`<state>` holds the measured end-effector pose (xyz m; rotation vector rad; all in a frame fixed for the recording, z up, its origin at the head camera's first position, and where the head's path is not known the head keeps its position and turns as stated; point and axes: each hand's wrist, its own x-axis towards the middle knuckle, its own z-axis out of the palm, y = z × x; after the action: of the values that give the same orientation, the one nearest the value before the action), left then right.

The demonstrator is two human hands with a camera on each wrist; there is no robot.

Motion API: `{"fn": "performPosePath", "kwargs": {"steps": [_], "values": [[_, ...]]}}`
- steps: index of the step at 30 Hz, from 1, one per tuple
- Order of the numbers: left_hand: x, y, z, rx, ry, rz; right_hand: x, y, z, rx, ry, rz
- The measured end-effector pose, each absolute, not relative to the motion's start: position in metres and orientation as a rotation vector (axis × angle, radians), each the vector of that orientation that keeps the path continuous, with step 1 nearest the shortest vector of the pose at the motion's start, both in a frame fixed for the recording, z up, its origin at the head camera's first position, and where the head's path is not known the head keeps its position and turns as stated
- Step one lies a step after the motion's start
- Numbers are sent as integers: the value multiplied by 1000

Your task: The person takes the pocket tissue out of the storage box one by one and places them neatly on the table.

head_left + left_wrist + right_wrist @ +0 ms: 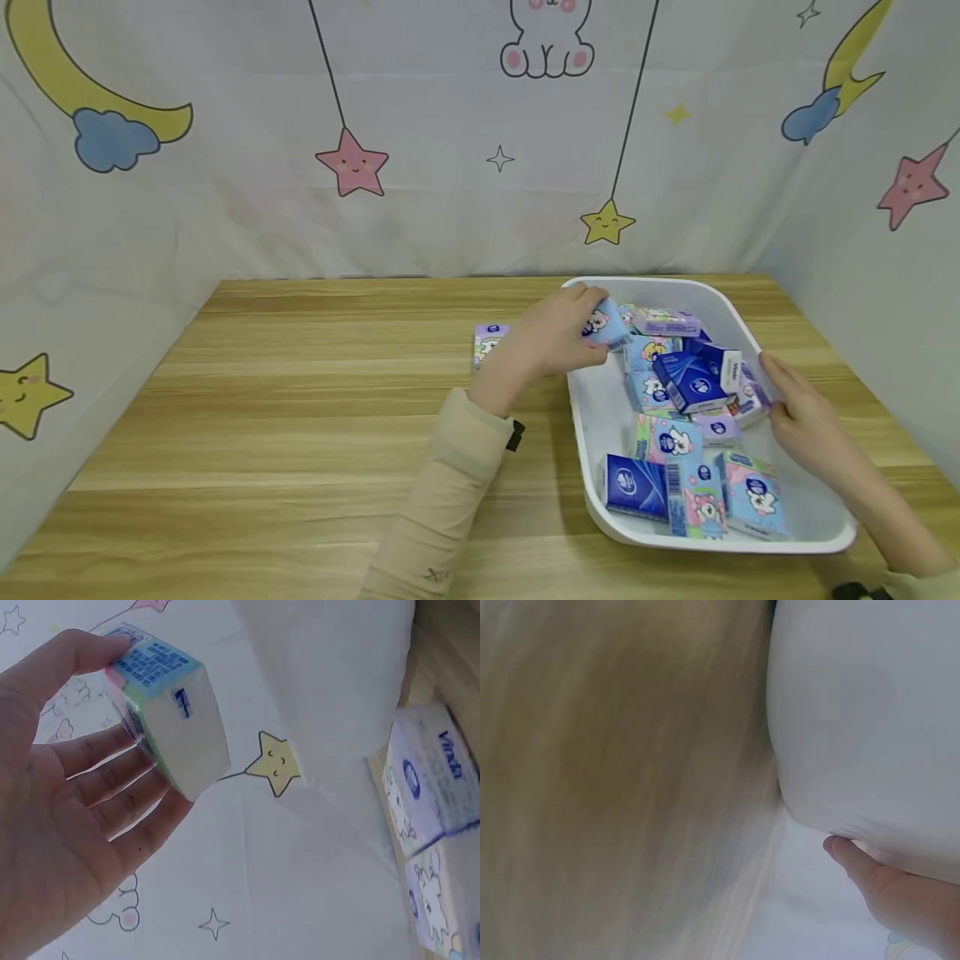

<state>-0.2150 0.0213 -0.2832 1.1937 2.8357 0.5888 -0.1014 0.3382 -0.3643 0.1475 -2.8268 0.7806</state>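
My left hand (551, 329) pinches a light blue and pink tissue pack (604, 323) between thumb and fingers, over the left rim of the white plastic bin (603, 517). In the left wrist view the thumb presses one end of the held tissue pack (180, 712), and the fingers support its other side. My right hand (806, 412) grips the bin's right rim, partly hiding it. From the right wrist view, the right hand's fingers (847, 851) lie against the outside of the bin wall (855, 735). Several tissue packs, dark blue (693, 382), light blue and purple, lie loosely in the bin.
Purple tissue packs (435, 780) stand on the wooden table (300, 417) left of the bin; in the head view one purple pack (490, 340) shows, partly behind my left arm. A white printed curtain (427, 108) encloses the table's back and sides.
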Motion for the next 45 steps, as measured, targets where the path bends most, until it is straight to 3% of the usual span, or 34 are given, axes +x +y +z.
{"fn": "performPosePath", "kwargs": {"steps": [16, 29, 45], "values": [[-243, -40, -287, 408, 3016, 879, -100, 339, -365, 140, -2840, 766], [-252, -67, -302, -35, 2936, 882, -101, 338, -364, 128, -2845, 764], [-255, -77, -317, -82, 2854, 586, -101, 336, -362, 119, -2864, 765]]}}
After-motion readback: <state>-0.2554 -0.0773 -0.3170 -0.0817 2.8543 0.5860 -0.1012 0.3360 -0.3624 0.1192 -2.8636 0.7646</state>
